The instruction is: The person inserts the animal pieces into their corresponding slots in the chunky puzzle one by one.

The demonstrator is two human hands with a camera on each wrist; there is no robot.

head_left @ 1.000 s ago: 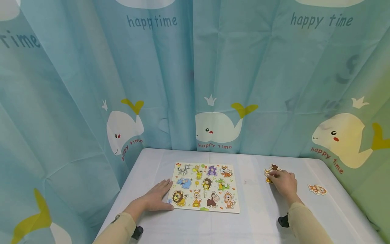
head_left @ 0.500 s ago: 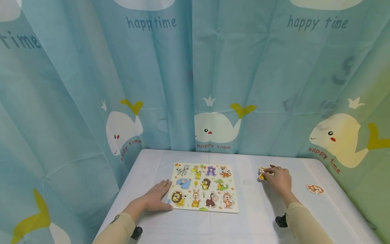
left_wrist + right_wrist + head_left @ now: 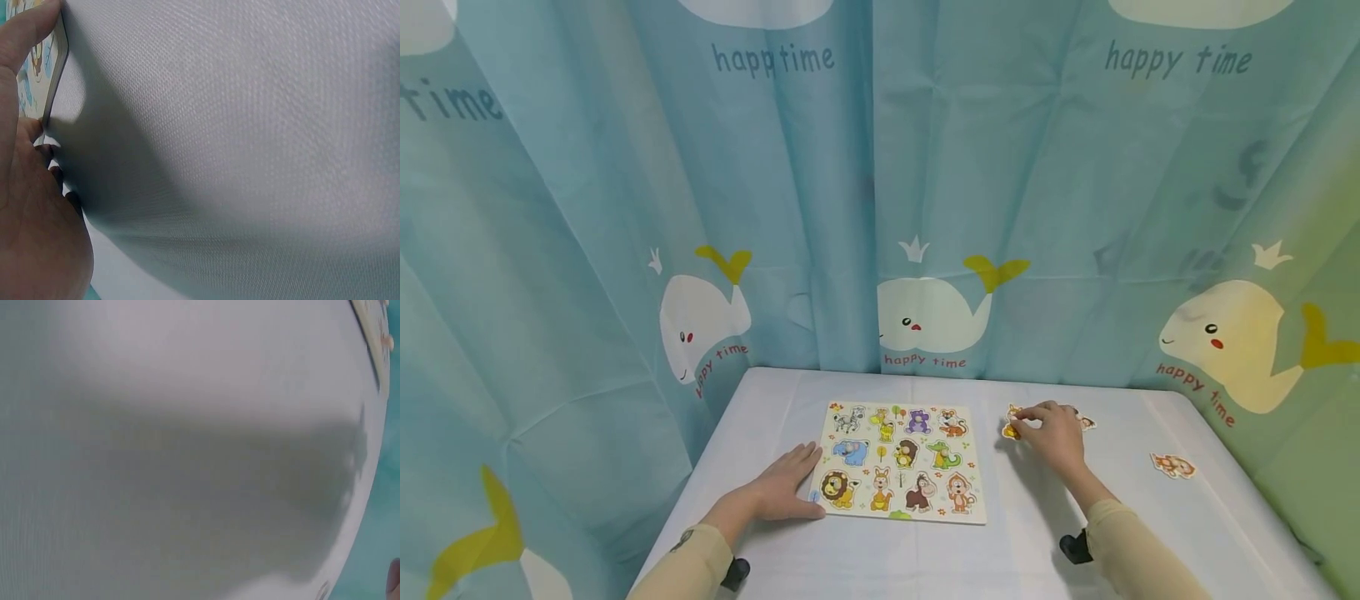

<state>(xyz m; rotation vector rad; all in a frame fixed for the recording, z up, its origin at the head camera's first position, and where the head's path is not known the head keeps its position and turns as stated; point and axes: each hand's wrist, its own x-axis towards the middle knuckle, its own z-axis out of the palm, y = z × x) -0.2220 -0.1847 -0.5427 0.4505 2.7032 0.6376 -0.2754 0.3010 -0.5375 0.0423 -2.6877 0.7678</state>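
Observation:
A puzzle board (image 3: 895, 514) with rows of cartoon animals lies flat on the table. My left hand (image 3: 786, 485) rests at its left edge, fingers extended and thumb near the lower corner; the left wrist view shows the thumb (image 3: 28, 34) over the board's edge (image 3: 61, 62). My right hand (image 3: 1054, 440), to the right of the board, pinches an orange-yellow kangaroo puzzle piece (image 3: 1011, 423) above the table. The right wrist view shows only a fingertip (image 3: 394, 578) of that hand; the piece is out of sight there.
Partly behind the right hand lies a brown puzzle piece (image 3: 1086, 422). Farther right is an orange-brown monkey piece (image 3: 1172, 466). The white table (image 3: 925, 567) stands against a blue curtain (image 3: 805, 183) with whale prints.
My right hand has moved left with the kangaroo piece, away from the brown piece, which shows more now. The left hand has stayed at the board's edge.

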